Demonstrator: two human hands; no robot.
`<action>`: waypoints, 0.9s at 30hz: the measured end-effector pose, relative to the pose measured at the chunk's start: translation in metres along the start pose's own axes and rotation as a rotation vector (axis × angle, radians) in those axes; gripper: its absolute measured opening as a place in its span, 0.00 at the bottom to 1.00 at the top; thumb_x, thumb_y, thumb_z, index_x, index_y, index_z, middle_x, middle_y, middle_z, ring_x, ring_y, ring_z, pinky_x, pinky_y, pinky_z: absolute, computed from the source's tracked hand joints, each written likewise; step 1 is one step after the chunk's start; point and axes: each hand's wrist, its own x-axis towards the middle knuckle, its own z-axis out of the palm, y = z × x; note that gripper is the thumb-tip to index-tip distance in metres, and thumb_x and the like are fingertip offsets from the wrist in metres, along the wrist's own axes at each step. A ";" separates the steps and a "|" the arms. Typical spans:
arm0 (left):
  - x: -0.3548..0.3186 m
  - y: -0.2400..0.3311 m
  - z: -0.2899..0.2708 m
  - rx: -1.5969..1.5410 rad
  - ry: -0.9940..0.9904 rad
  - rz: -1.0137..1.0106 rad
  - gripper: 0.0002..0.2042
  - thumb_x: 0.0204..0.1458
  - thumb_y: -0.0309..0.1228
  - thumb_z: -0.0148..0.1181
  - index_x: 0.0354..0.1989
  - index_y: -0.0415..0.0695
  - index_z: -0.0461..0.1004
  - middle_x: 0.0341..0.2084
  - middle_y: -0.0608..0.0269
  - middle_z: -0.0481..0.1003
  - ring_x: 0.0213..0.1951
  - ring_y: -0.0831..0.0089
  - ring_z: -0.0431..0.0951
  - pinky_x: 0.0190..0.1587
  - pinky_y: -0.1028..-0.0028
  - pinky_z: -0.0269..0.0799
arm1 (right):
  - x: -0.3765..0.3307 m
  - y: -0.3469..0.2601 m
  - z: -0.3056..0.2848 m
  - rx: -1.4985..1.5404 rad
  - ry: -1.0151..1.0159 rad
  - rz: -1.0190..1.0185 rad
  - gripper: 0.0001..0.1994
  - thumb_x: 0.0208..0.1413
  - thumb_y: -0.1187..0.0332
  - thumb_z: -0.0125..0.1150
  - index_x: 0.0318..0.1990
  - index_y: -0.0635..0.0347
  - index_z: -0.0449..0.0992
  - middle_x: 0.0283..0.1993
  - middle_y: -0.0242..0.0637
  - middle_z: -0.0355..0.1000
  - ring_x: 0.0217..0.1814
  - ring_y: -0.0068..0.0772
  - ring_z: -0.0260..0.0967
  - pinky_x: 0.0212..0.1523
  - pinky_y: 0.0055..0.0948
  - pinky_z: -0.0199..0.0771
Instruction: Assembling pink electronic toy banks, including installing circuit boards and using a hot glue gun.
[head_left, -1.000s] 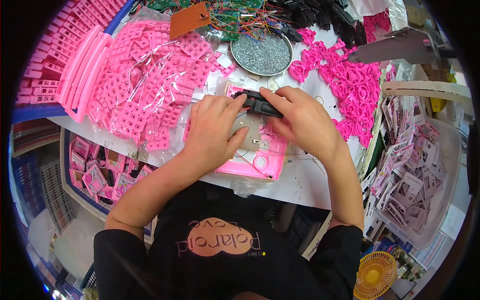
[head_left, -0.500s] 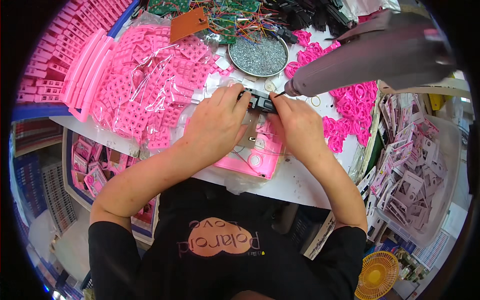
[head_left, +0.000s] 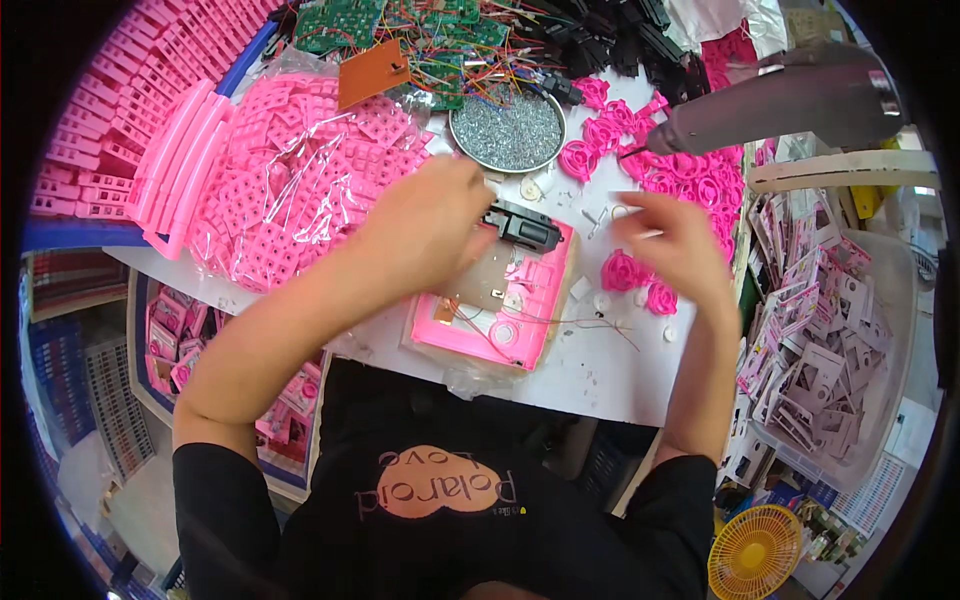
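Since half a second ago, both hands have come apart: my right hand (head_left: 672, 240) has left the black module and moved right, and the grey powered driver (head_left: 790, 100) hanging overhead has pulled back toward the upper right.

Far left: stacked pink moulded trays (head_left: 90, 120). Next: a clear bag of pink square parts (head_left: 290, 190) lying on the white bench (head_left: 590, 375). Above it: green circuit boards with coloured wires (head_left: 400, 30).

My left hand (head_left: 430, 225) rests closed over the left end of the black module (head_left: 525, 226), fingers curled down on it. The module sits at the top edge of the pink housing (head_left: 500, 300), which lies flat at the bench's near edge on a clear sheet. Thin wires trail from the housing to the right.

Behind the housing: a round metal dish of small screws (head_left: 507, 130).

My right hand hovers above the bench, blurred; the fingers look loosely spread, and I cannot tell whether they pinch anything. Pink rosette parts (head_left: 625, 270) lie just under it; more are heaped near the driver tip.

Far right: a bin of grey and pink frames (head_left: 820, 350).

Status, as judged: module placed on the housing; fastening not confirmed; wires loose; housing open.
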 end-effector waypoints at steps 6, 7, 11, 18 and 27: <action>0.107 -0.054 0.029 0.264 -0.042 -0.147 0.08 0.52 0.33 0.60 0.34 0.41 0.79 0.30 0.51 0.78 0.37 0.50 0.81 0.38 0.52 0.76 | 0.052 -0.014 -0.055 0.813 0.602 -0.663 0.21 0.59 0.69 0.64 0.58 0.66 0.70 0.50 0.43 0.76 0.53 0.30 0.74 0.55 0.30 0.73; 0.118 -0.055 0.036 0.305 -0.130 -0.153 0.08 0.53 0.33 0.59 0.34 0.42 0.79 0.29 0.51 0.78 0.37 0.50 0.81 0.38 0.52 0.77 | 0.067 -0.009 -0.062 0.738 0.536 -0.743 0.21 0.61 0.70 0.61 0.61 0.66 0.67 0.50 0.45 0.76 0.54 0.34 0.75 0.57 0.34 0.73; 0.121 -0.048 0.038 0.283 -0.030 -0.095 0.09 0.55 0.34 0.56 0.31 0.41 0.78 0.30 0.50 0.79 0.37 0.50 0.82 0.38 0.53 0.78 | 0.062 -0.022 -0.071 0.650 0.420 -0.657 0.20 0.63 0.72 0.58 0.60 0.69 0.67 0.49 0.49 0.77 0.52 0.38 0.76 0.57 0.37 0.74; 0.117 -0.045 0.022 0.320 -0.053 -0.032 0.13 0.59 0.39 0.55 0.33 0.41 0.77 0.33 0.52 0.78 0.34 0.52 0.81 0.35 0.54 0.77 | 0.058 -0.043 -0.005 0.762 0.374 -0.594 0.20 0.61 0.68 0.59 0.56 0.72 0.67 0.34 0.40 0.75 0.36 0.30 0.72 0.42 0.29 0.72; -0.009 0.036 0.009 -0.358 0.194 0.157 0.04 0.51 0.29 0.65 0.30 0.45 0.77 0.31 0.62 0.78 0.35 0.62 0.79 0.44 0.63 0.66 | -0.027 -0.069 0.061 1.237 0.203 -0.829 0.18 0.56 0.72 0.65 0.48 0.60 0.62 0.25 0.34 0.66 0.24 0.27 0.64 0.28 0.33 0.71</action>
